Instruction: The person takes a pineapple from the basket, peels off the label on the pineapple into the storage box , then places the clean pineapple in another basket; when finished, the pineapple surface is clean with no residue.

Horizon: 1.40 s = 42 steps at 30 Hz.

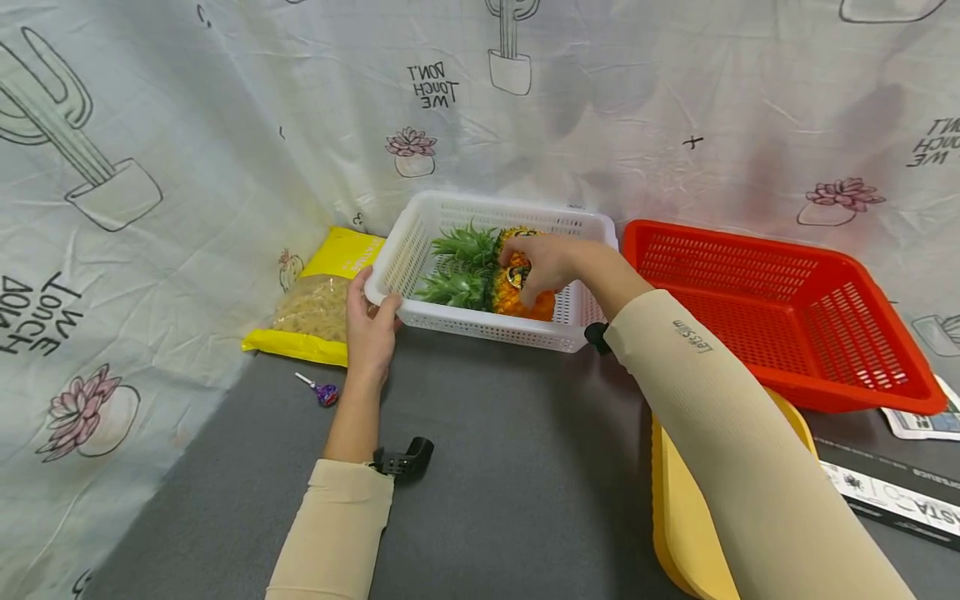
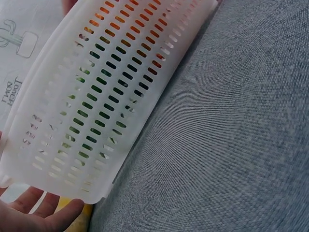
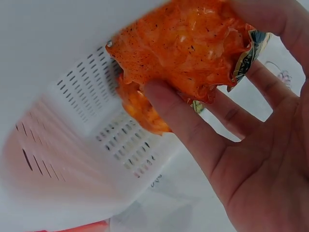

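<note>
A white slotted basket (image 1: 420, 242) stands on the grey table, and two pineapples (image 1: 480, 279) with green crowns lie inside it. My right hand (image 1: 542, 265) reaches into the basket and grips the orange body of a pineapple (image 3: 183, 53), thumb and fingers curled round it. My left hand (image 1: 369, 321) holds the basket's front left corner, thumb on the rim; in the left wrist view the basket wall (image 2: 106, 96) fills the frame above my fingers (image 2: 36, 212).
A red basket (image 1: 780, 308) stands right of the white one. A yellow pasta bag (image 1: 326, 296) lies to its left, a purple lollipop (image 1: 322, 390) in front. A yellow tray (image 1: 686, 517) sits under my right forearm, with boxes (image 1: 892, 496) at the right edge. A printed cloth hangs behind.
</note>
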Motion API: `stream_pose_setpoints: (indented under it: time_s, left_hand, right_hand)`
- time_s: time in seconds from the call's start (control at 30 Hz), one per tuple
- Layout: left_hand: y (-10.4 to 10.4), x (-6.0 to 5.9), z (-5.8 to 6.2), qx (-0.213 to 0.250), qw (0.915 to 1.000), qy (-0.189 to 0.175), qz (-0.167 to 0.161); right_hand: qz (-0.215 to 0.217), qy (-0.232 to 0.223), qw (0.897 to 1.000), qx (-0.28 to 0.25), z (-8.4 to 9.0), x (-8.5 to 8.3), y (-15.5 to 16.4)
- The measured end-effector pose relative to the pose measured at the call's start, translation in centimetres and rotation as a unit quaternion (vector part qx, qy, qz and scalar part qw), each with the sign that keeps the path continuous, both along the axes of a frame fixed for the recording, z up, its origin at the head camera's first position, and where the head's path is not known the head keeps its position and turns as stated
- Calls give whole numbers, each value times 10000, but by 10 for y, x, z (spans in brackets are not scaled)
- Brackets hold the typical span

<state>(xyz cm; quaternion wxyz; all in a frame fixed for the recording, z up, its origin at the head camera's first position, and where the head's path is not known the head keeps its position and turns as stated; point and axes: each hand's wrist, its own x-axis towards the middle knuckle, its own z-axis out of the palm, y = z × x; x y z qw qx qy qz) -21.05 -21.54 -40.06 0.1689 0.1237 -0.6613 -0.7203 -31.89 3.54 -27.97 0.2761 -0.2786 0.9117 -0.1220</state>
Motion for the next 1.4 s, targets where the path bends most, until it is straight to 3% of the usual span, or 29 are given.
stream_pose_setpoints:
  time_s: [0.17,0.67,1.1,1.4]
  left_hand:
    - [1,0,1,-56,9999,-83,11]
    - [4,0,3,-73,9998,-170,-2]
    - [5,3,3,-76,9995,-310,-13]
    - [6,1,4,130,9994,-305,-35]
  right_hand:
    - [38,171,9997,-178,7,2,9]
    - [-406,396,9966,-591,39,15,43]
    - [-416,493,9953,-716,55,47,75]
    - [-259,831,9932,-779,63,69,95]
